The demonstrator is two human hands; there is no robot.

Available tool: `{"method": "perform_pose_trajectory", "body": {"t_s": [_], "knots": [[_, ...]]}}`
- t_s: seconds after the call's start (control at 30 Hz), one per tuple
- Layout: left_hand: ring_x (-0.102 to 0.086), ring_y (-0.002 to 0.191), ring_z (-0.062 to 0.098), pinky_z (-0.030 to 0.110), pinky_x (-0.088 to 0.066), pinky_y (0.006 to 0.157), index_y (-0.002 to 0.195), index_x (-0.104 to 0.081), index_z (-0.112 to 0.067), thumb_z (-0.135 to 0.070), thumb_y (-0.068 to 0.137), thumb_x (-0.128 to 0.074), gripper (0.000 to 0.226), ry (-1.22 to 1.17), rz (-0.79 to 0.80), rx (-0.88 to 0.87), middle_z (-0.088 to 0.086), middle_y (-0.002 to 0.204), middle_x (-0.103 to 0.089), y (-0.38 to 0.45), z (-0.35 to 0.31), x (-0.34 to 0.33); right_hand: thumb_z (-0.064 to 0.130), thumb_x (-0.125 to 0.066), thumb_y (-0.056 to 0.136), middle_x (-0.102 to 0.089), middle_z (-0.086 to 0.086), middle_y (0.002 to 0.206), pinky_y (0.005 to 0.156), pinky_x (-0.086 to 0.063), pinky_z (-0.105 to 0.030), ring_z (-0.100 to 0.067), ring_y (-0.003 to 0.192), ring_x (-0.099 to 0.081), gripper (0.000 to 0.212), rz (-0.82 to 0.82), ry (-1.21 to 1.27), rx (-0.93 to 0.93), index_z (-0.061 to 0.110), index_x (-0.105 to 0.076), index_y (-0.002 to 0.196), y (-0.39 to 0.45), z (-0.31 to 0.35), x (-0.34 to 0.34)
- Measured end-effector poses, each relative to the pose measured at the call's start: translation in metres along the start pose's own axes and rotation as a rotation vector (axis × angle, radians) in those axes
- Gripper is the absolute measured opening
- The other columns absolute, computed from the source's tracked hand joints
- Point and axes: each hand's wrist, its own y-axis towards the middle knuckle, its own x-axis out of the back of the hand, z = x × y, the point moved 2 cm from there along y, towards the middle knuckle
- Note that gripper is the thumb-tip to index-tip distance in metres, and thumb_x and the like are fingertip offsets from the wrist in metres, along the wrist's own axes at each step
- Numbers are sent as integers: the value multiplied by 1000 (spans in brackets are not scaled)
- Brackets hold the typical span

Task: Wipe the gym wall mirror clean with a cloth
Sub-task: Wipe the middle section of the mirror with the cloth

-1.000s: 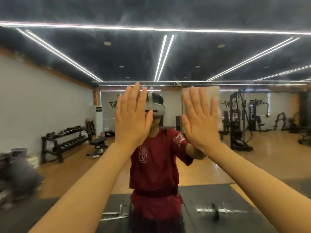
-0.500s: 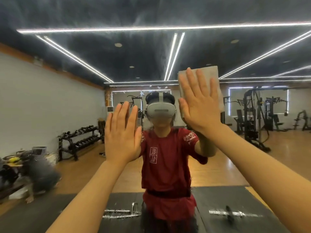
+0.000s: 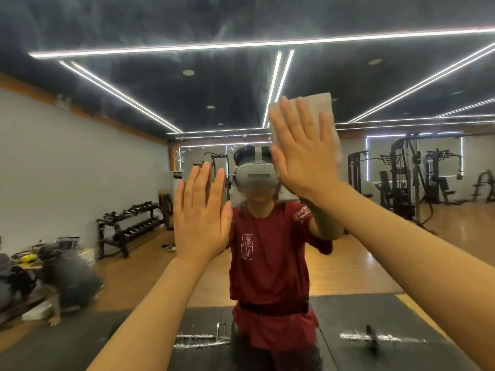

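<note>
The wall mirror (image 3: 112,162) fills the view and reflects me in a red shirt and a headset. My right hand (image 3: 302,153) is spread flat and presses a grey folded cloth (image 3: 321,105) against the glass, above and to the right of my reflected head. The cloth's top edge and right side stick out past my fingers. My left hand (image 3: 201,215) lies flat on the bare glass, lower and to the left, with nothing in it. White streaks (image 3: 201,341) show on the glass near the bottom.
The reflection shows a dumbbell rack (image 3: 128,226) at the left wall, weight machines (image 3: 401,178) at the right, black floor mats (image 3: 356,317) and a crouching person (image 3: 67,279) at the lower left. Light strips cross the dark ceiling.
My right hand has slid the cloth upward on the mirror. My left hand has dropped lower than the right. My view has tilted up a little.
</note>
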Motion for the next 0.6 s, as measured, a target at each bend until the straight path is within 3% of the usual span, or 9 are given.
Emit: {"method": "perform_pose_trajectory", "body": {"t_s": [0.13,0.3,0.37,0.5,0.6], "knots": [[-16,148,26,47,-13,121,152,-31,-15,-35,97,-39,59,-61,21,-11,9,159,-20,1,-1,6,41,-25,102,-3,-10,165,120,-4,-57,-31,152,-1,63,-12,14,35,16,-10,158,-57,28,-12],[-18,144,29,59,-27,114,151,-31,-13,-35,95,-41,60,-83,26,95,11,156,-19,-12,21,17,40,-38,99,-7,-7,165,119,-4,-59,-31,152,-6,67,84,-11,324,18,-14,158,-153,57,-24],[-19,144,30,61,-27,113,151,-30,-14,-36,96,-40,60,-52,43,134,14,156,-21,-18,32,16,43,-33,100,-6,-7,165,119,-5,-58,-31,151,-7,65,67,-53,324,19,-15,158,-123,46,-23],[-21,144,31,58,-28,114,152,-29,-17,-38,96,-38,60,4,54,136,15,156,-22,-22,38,10,42,-26,100,-15,-8,164,118,-10,-58,-31,151,-12,62,-9,-2,147,17,-21,156,-22,33,-7],[-21,145,31,55,-25,116,153,-27,-19,-38,96,-39,61,18,51,131,15,157,-22,-23,39,9,42,-26,100,-17,-10,163,119,-9,-58,-32,151,-12,62,-22,17,112,16,-22,156,-3,37,-8]]}}
